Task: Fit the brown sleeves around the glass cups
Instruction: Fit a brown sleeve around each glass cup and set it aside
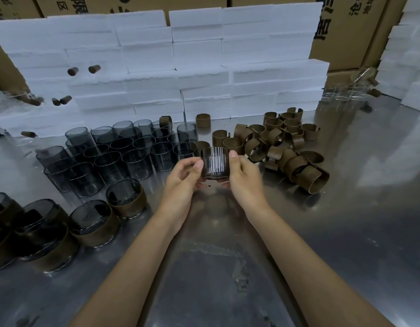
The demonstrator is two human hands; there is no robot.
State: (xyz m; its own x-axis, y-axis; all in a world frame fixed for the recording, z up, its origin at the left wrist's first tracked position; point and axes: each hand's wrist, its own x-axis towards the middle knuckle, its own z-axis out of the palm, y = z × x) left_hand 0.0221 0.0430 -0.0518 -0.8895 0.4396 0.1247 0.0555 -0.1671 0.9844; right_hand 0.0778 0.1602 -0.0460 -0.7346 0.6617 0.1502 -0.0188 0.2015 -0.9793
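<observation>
Behind, foam blocks (199, 55) along steel table (345, 232)

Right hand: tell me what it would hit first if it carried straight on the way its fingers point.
The right hand, gripping the glass cup with the left hand, points up and away. Beyond its thumb tip stands an upright brown sleeve; that looks first, though depth is unclear.

Both bare forearms reached up from the lower frame toward its centre; the left hand (184, 179) and right hand (242, 175) faced each other, fingers curled, thumbs raised.
</observation>
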